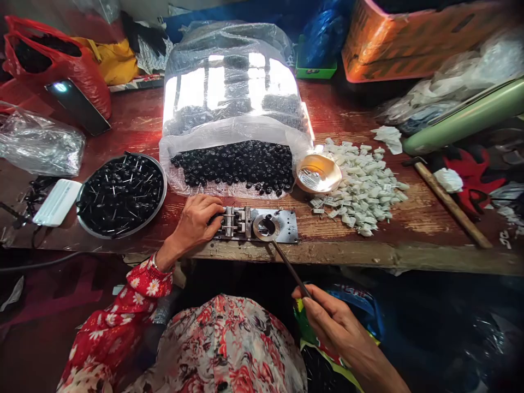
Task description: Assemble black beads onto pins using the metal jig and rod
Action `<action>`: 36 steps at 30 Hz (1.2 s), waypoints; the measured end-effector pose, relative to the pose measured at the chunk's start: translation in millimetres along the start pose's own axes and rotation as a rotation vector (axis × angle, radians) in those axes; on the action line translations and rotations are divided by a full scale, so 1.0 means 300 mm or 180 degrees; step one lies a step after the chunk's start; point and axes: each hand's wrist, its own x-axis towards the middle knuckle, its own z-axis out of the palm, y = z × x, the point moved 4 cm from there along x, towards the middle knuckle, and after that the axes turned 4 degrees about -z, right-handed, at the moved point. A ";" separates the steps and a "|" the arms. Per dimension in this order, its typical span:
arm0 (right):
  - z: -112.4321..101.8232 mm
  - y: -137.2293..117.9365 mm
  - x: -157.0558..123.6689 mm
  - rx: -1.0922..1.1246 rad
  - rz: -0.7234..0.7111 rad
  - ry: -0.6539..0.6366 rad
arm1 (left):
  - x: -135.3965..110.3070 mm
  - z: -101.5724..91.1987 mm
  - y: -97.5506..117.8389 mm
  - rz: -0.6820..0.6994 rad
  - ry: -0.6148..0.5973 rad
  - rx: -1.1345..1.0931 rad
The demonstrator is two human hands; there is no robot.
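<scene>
A small metal jig (pixel 256 224) is fixed at the front edge of the wooden table (pixel 409 229). My left hand (pixel 196 221) rests on the jig's left end, fingers curled and pressed against its clamp; what they pinch is hidden. My right hand (pixel 331 319) is below the table edge, closed around the dark lever handle (pixel 286 262) that runs up to the jig's round hub. Just behind the jig lies an open clear bag of black beads (pixel 235 164).
A round metal tray of black pieces with pins (pixel 120 194) sits left. A small shiny bowl (pixel 318 173) and a heap of white small pieces (pixel 362 188) lie right. A wooden-handled hammer (pixel 450 202), red bag (pixel 61 65), phone (pixel 77 106), orange box (pixel 409 43) surround.
</scene>
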 end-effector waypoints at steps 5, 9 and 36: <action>0.001 0.003 0.002 0.0070 0.0001 -0.0047 | 0.007 0.000 0.005 -0.0044 -0.0101 0.0246; 0.001 0.005 0.007 0.0100 -0.0039 -0.0043 | 0.002 0.006 -0.006 -0.0167 -0.0082 0.0060; -0.298 -0.213 0.068 -0.4812 -0.2723 0.1917 | 0.051 -0.003 -0.008 0.0330 -0.0503 0.0157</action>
